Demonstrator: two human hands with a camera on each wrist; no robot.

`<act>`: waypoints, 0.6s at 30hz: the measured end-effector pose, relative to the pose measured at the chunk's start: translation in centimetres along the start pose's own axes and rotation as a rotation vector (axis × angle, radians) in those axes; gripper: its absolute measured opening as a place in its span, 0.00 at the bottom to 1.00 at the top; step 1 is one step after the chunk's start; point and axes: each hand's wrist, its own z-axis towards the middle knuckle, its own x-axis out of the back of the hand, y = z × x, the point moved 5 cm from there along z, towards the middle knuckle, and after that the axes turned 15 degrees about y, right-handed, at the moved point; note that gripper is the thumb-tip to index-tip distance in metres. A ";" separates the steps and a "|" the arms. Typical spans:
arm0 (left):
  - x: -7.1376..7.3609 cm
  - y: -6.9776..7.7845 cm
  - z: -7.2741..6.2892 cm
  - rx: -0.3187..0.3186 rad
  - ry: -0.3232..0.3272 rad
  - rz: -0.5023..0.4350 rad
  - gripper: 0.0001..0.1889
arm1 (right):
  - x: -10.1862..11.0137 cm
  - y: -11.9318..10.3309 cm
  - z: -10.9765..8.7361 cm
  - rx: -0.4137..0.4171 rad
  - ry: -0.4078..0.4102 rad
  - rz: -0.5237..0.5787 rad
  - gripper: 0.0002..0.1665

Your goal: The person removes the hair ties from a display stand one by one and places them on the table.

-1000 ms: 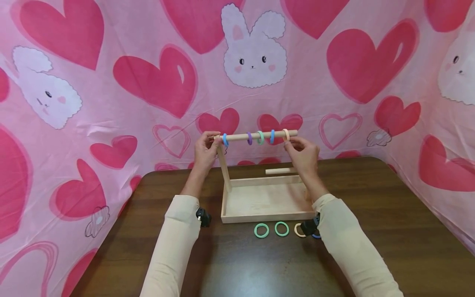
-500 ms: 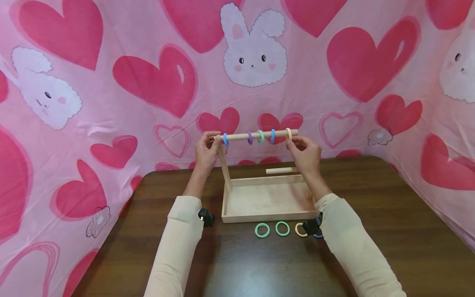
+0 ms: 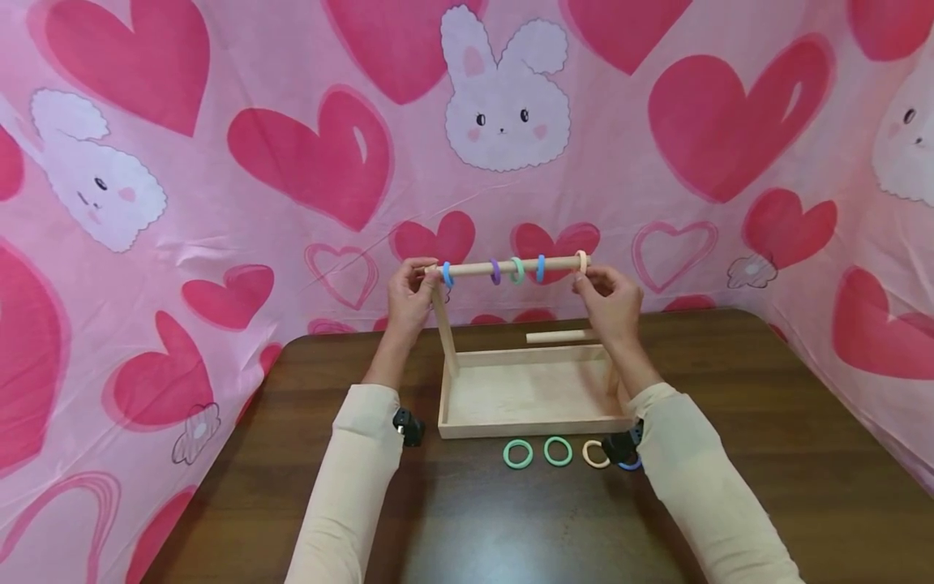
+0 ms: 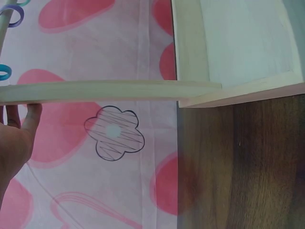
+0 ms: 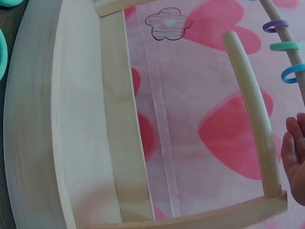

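A wooden stand has a shallow tray base (image 3: 536,426), a left post (image 3: 443,328) and a top rod (image 3: 467,269). At the top of the left post, my left hand (image 3: 410,298) grips the wood beside a blue ring. Purple, mint and blue rings hang along the rod's middle, with the purple ring (image 5: 275,25) and mint ring (image 5: 284,46) also in the right wrist view. Around the rod's right end is a cream ring (image 3: 581,261), pinched by my right hand (image 3: 611,304). The right wrist view shows only part of that hand, without the cream ring.
A shorter wooden rod (image 3: 560,336) juts from the right post, behind the tray. In front of the tray, green rings (image 3: 518,454), a cream ring (image 3: 596,454) and a partly hidden blue ring (image 3: 631,464) lie on the dark table (image 3: 467,519). A pink curtain (image 3: 328,195) hangs behind.
My right hand has slid the cream ring rightward along the top rod, closer to its right end. The left hand keeps its grip at the post; the other rings stay in place.
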 end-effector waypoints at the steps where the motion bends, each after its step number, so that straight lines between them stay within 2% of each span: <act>1: 0.0 0.0 0.0 0.002 -0.002 -0.002 0.10 | 0.1 0.0 0.0 -0.002 0.001 0.001 0.13; 10: 0.0 0.1 -0.1 -0.008 -0.010 0.009 0.10 | 0.9 0.2 0.3 -0.089 -0.017 0.006 0.16; 18: 0.0 0.3 -0.2 -0.008 -0.001 0.012 0.11 | 1.7 -0.3 0.5 -0.072 -0.012 0.000 0.16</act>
